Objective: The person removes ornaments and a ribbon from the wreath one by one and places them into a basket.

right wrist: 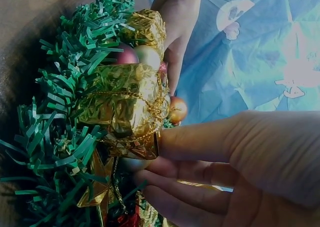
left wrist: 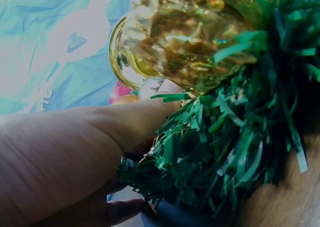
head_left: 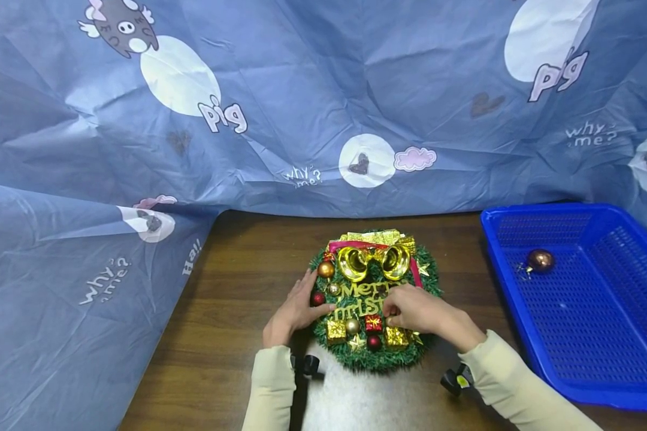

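A round green tinsel Christmas wreath (head_left: 374, 361) lies on the table, bearing two gold bells (head_left: 374, 263), gold "Merry Christmas" lettering (head_left: 358, 307), baubles, stars and small gift boxes. At its left edge my left hand (head_left: 296, 304) holds the rim, thumb over the front and fingers along the outer side. My right hand (head_left: 423, 310) is bent over the lower right part, beside a gold gift box (right wrist: 120, 99). In the right wrist view its thumb and fingers close around a small pale bauble (right wrist: 134, 164), mostly hidden. A gold star (right wrist: 97, 184) shows just below that box.
On the right stands a blue plastic basket (head_left: 539, 353) with a brown bauble (head_left: 541, 261) in it. Blue patterned cloth (head_left: 302, 108) hangs behind and to the left of the wooden table (head_left: 221, 335). Dark wrist camera mounts jut out under both sleeves.
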A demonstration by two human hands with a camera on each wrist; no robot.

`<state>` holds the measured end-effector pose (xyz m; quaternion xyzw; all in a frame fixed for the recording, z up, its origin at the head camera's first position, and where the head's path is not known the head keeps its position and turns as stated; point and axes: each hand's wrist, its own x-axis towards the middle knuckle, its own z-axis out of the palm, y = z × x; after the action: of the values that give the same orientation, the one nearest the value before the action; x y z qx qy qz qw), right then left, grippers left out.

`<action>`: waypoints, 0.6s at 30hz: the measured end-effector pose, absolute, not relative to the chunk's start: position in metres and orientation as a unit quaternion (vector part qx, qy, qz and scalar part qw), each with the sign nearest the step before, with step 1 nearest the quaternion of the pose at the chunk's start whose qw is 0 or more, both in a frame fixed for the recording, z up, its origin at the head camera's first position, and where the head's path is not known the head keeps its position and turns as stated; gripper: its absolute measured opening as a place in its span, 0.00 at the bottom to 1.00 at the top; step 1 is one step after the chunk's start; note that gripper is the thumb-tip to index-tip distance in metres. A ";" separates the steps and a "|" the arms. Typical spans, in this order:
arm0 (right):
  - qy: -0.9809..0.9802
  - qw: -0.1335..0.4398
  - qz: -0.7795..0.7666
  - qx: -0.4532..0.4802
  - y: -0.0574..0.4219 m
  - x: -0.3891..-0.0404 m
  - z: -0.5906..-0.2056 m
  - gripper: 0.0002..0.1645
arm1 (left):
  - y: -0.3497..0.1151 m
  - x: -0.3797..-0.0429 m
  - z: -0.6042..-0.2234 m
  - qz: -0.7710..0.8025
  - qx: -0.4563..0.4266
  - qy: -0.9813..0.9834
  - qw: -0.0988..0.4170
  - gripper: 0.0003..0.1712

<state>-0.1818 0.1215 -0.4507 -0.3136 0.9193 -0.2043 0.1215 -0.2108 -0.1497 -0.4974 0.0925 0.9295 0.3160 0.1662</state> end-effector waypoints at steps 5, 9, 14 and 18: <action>0.917 0.122 -0.202 -0.322 0.120 -0.182 -0.450 0.01 | -0.150 -0.210 -0.498 0.318 0.092 0.929 0.164 0.53; 0.915 0.122 -0.196 -0.330 0.120 -0.182 -0.449 0.02 | -0.150 -0.210 -0.498 0.314 0.091 0.930 0.168 0.54; 0.913 0.121 -0.198 -0.335 0.119 -0.183 -0.448 0.03 | -0.150 -0.211 -0.497 0.313 0.087 0.930 0.170 0.54; 0.912 0.128 -0.203 -0.332 0.119 -0.182 -0.447 0.06 | -0.150 -0.211 -0.498 0.312 0.086 0.930 0.173 0.54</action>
<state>-0.1816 0.1189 -0.4469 -0.3321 0.9122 -0.2029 0.1281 -0.2109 -0.1496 -0.4979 0.0857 0.9304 0.3116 0.1726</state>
